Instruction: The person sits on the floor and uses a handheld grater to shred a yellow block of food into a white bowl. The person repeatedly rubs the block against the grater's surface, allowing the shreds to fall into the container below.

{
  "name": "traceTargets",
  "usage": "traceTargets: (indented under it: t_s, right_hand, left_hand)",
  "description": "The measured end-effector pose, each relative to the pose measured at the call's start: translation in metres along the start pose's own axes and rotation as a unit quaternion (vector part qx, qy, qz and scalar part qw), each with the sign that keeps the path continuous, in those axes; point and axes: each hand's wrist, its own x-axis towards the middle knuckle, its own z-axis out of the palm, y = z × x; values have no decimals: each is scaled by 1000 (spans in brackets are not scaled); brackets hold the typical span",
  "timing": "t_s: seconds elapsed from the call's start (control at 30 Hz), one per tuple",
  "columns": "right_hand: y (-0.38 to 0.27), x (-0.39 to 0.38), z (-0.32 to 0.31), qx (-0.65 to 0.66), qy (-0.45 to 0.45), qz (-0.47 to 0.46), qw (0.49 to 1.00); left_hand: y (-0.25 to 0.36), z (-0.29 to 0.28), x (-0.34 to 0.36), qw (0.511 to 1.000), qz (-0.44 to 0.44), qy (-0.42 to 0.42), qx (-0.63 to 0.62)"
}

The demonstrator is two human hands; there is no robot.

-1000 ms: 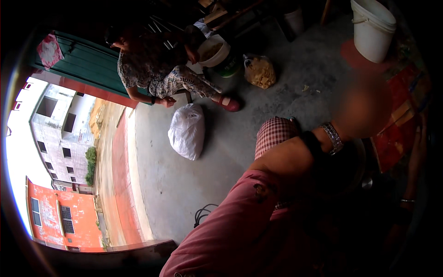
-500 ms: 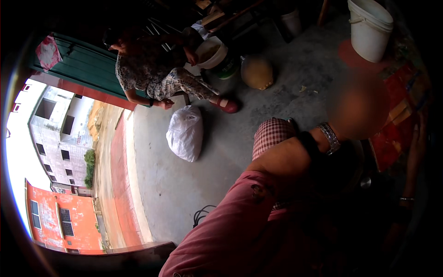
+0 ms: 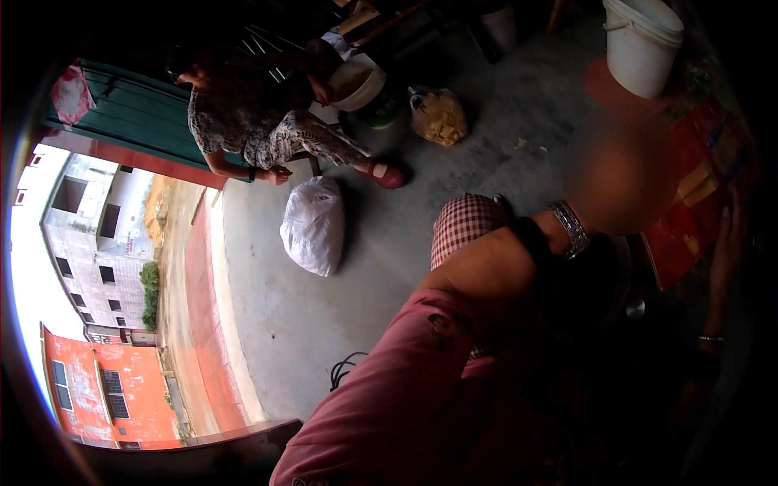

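Note:
My left arm, in a pink sleeve with a silver bracelet, reaches across to the right. A round blur covers my left hand (image 3: 622, 170), so its fingers and anything in them are hidden. Beyond it lies a red patterned sheet or board (image 3: 677, 243) with yellowish-brown strips (image 3: 698, 188) on top. In dim light at the right edge, my right hand (image 3: 728, 227) rests beside the red surface, fingers stretched out along its border. Nothing shows in that hand. Dark shadow hides what is below both wrists, apart from a small round metal piece (image 3: 636, 308).
A white bucket (image 3: 644, 53) stands at the back right. On the concrete floor are a clear bag of yellowish pieces (image 3: 440, 120) and a stuffed white sack (image 3: 314, 227). Another person (image 3: 243, 121) sits beside a tub (image 3: 358, 85). Black cable (image 3: 344, 371) lies near my sleeve.
The whole view has shifted slightly, so things sit a little further left and higher. The bag of yellowish pieces, blurred before, now shows clearly. Both my hands keep nearly the same place.

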Motion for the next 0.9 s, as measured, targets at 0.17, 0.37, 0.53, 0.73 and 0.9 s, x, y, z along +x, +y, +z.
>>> traceTargets:
  t_s: [0.17, 0.37, 0.53, 0.73, 0.9]
  right_hand:
    - [-12, -1, -4, -4, -3, -2, 1000]
    - [-13, -2, -7, -20, -6, -8, 1000]
    - [-20, 0, -17, 38, 4, -1, 999]
    - [-115, -13, -47, 49, -14, -24, 998]
    - [-113, -21, -57, -9, -11, -61, 998]
  left_hand:
    - [0, 0, 1, 994, -27, -17, -104]
    - [2, 10, 15, 999, 5, 36, -9]
    - [12, 19, 31, 948, -6, 183, 261]
    - [43, -23, 29, 972, -74, 132, 181]
    - [35, -17, 28, 974, -43, 151, 166]
